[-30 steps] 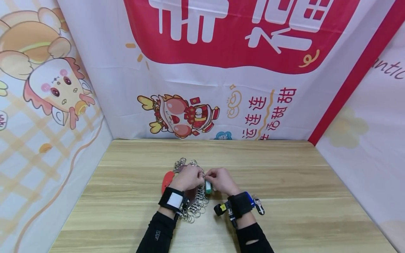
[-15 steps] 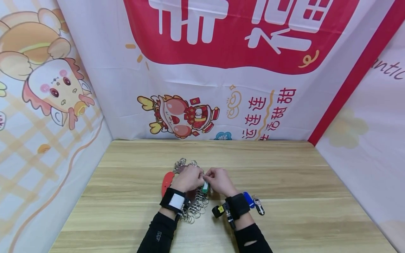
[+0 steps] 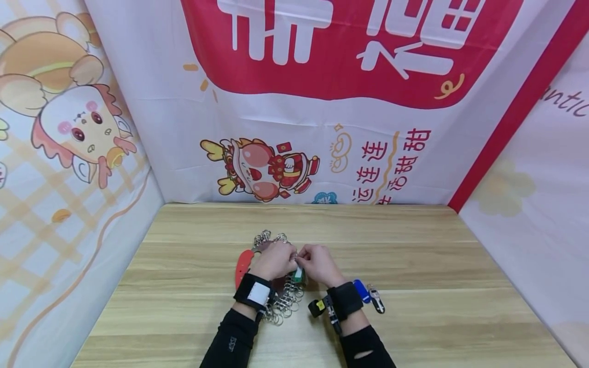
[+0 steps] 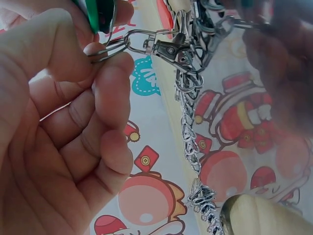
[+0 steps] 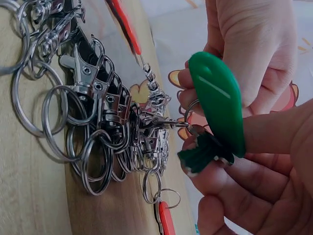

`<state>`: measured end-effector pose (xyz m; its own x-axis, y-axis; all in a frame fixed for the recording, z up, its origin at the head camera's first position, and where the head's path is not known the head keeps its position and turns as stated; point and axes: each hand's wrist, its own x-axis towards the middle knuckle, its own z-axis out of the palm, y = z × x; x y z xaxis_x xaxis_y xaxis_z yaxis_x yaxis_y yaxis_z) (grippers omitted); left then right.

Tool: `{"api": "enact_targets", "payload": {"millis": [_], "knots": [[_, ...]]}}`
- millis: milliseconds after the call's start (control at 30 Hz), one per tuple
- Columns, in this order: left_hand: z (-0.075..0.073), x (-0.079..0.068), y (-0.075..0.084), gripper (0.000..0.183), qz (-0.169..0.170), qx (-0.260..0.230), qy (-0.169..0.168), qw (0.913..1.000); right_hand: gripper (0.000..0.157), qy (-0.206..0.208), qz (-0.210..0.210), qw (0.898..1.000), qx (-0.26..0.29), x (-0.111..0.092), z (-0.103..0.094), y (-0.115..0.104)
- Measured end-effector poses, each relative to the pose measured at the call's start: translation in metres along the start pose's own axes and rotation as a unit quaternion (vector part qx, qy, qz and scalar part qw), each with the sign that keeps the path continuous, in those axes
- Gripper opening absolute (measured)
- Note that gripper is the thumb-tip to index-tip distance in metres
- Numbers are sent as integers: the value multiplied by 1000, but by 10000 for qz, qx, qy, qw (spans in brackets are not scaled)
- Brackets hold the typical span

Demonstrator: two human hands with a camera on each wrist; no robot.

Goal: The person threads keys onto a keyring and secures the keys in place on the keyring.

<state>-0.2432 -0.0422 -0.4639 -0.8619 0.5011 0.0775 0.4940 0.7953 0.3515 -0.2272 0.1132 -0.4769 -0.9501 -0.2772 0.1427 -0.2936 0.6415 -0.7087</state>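
Note:
Fingertips of my left hand [image 3: 276,259] pinch a split ring [image 4: 110,51] joined to a metal swivel clasp [image 4: 168,49]. My right hand [image 3: 319,263] holds a green key fob [image 5: 217,100] between thumb and fingers, close beside the left fingertips. A dark green piece [image 5: 198,154] shows under the fob. Below both hands lies a dark, shiny plate [image 5: 98,215] that reflects them. Swivel clasps with split rings [image 5: 95,161] line its edge in a dense row.
A red fob [image 3: 244,266] lies at the plate's left side, and another red fob [image 5: 166,218] hangs from a ring. Right of my right wrist are a blue fob [image 3: 361,290] and a black-and-silver one [image 3: 376,300] on the wooden table [image 3: 437,286]. Printed cloth [image 3: 294,117] forms the back wall.
My right hand has shifted slightly left against the left one. The green fob has moved a little left and tilted. The left hand stays nearly in place.

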Motion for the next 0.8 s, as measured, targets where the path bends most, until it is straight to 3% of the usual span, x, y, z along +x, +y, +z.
{"api": "enact_targets", "payload": {"millis": [200, 433, 667, 800], "knots": [[-2, -1, 4, 19, -45, -3, -58, 10000, 10, -9, 342, 9990, 277, -1, -1, 0], [-2, -3, 5, 26, -171, -33, 3, 9998, 8, -223, 86, 9997, 3, -2, -2, -5], [0, -2, 2, 26, -533, -671, -196, 9961, 10, -136, 202, 9997, 71, -1, -1, -6], [0, -2, -2, 23, -514, -1008, -332, 9930, 10, -66, 366, 9991, 187, -2, 0, -6]]}}
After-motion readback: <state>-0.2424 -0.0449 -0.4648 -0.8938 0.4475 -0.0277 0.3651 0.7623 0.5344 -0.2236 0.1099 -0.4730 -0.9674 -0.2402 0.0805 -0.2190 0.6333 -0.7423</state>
